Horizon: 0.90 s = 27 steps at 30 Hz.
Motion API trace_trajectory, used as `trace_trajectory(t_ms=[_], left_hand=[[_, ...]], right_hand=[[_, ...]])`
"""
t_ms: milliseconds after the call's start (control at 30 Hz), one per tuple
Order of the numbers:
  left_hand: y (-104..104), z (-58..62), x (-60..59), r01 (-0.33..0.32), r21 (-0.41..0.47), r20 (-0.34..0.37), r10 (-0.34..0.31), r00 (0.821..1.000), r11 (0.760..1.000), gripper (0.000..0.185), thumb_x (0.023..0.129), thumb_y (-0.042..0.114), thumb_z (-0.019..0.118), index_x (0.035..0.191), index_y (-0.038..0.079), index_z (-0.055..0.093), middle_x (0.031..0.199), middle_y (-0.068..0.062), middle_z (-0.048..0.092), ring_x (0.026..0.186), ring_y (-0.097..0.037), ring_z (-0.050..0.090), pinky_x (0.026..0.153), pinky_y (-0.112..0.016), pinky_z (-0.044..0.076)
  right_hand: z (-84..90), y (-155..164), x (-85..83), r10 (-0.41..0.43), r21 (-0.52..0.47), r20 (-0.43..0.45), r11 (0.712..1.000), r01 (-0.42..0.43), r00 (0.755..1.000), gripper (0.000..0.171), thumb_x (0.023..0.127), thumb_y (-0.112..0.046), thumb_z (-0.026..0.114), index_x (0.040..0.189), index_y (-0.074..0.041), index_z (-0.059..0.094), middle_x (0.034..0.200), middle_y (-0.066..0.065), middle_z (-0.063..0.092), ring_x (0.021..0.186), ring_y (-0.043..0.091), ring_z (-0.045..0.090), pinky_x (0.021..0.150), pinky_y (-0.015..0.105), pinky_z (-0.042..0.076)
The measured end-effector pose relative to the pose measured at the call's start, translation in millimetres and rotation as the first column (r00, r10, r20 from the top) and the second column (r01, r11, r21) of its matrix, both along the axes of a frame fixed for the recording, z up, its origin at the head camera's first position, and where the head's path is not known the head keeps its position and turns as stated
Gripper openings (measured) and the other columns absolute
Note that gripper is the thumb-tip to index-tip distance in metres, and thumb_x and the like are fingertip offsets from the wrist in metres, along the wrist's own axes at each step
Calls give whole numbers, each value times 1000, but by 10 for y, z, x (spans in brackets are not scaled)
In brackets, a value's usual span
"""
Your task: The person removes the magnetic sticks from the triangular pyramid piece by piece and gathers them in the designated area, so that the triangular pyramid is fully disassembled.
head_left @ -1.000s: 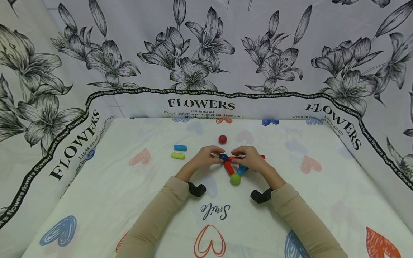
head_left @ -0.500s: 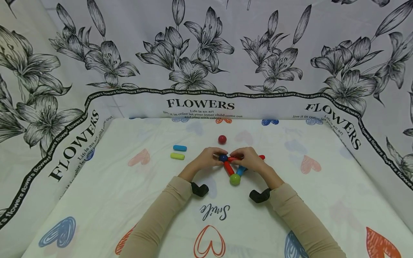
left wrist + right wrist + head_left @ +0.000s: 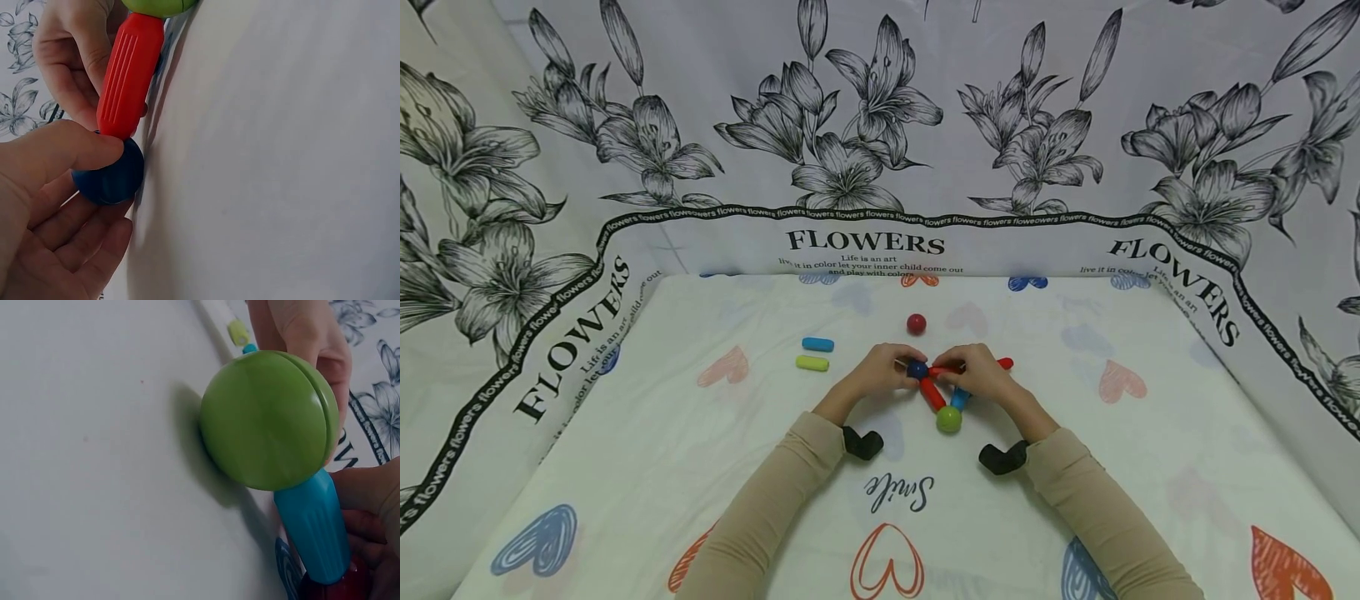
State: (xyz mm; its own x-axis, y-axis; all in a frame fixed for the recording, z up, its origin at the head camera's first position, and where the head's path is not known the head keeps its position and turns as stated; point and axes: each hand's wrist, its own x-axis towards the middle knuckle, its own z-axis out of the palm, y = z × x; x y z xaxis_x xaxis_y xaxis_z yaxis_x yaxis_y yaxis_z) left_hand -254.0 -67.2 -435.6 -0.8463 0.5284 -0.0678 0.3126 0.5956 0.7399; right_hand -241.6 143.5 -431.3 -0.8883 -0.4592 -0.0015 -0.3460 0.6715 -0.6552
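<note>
My left hand (image 3: 883,368) pinches a dark blue ball (image 3: 917,369), its thumb lying over the top near the joint in the left wrist view. A ribbed red rod (image 3: 131,75) runs from this ball to a green ball (image 3: 949,419). From the green ball a light blue rod (image 3: 312,525) leads to a dark red ball (image 3: 340,589), close by the fingers of my right hand (image 3: 985,372). That hand grips a second red rod (image 3: 942,369), which reaches toward the blue ball and is partly hidden by the fingers. A red end (image 3: 1007,363) sticks out beyond the right hand.
A loose red ball (image 3: 916,324) lies behind the hands. To the left are a short blue rod (image 3: 817,344) and a yellow-green rod (image 3: 812,363). Black wrist pieces (image 3: 1003,458) jut from both sleeves over the heart-printed tablecloth (image 3: 625,467). A flowered curtain stands behind.
Both hands keep their grips. The blue ball has shifted slightly left and toward the person, and the green ball has moved a little nearer too. The loose pieces stay put.
</note>
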Motion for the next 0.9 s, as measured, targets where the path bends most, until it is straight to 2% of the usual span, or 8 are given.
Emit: trace_trajectory(t_ms=[200,400,633,800,900], left_hand=[[14,13,33,-23,-14,-11,23,1000,1000,36,82,8,73,118,7,66,117,-10,69,104,-20,61,99,-33,53],[16,40,62,-39,-25,-5,39,999,999,36,82,11,73,117,7,67,116,-10,69,101,-20,61,98,-33,53],[-59,16,39,-120,-52,-3,120,993,991,36,81,15,75,115,7,67,111,-10,69,95,-19,58,93,-32,53],[-66,33,51,-83,-29,-4,83,997,996,36,80,14,74,114,6,67,110,-11,70,95,-18,60,91,-30,54],[-69,54,66,-64,-19,1,64,998,998,36,79,13,73,114,6,68,110,-11,70,94,-17,60,91,-30,54]], right_hand=[[-12,-7,8,11,-8,-31,1000,-12,999,22,87,-11,69,108,-4,72,105,13,74,87,18,61,84,34,57],[13,-9,25,18,-18,-25,1000,-18,1000,22,87,-11,69,107,-4,72,104,13,74,87,19,62,85,36,57],[18,52,7,2,4,-17,1000,-2,1000,22,88,-11,68,109,-5,71,106,12,73,95,21,63,92,40,56],[44,50,-1,26,28,-4,999,-26,1000,24,88,-13,69,110,-3,71,108,14,73,98,25,65,92,41,57],[61,39,17,10,36,-6,999,-10,1000,25,87,-13,70,110,-3,71,109,14,72,100,26,66,92,41,57]])
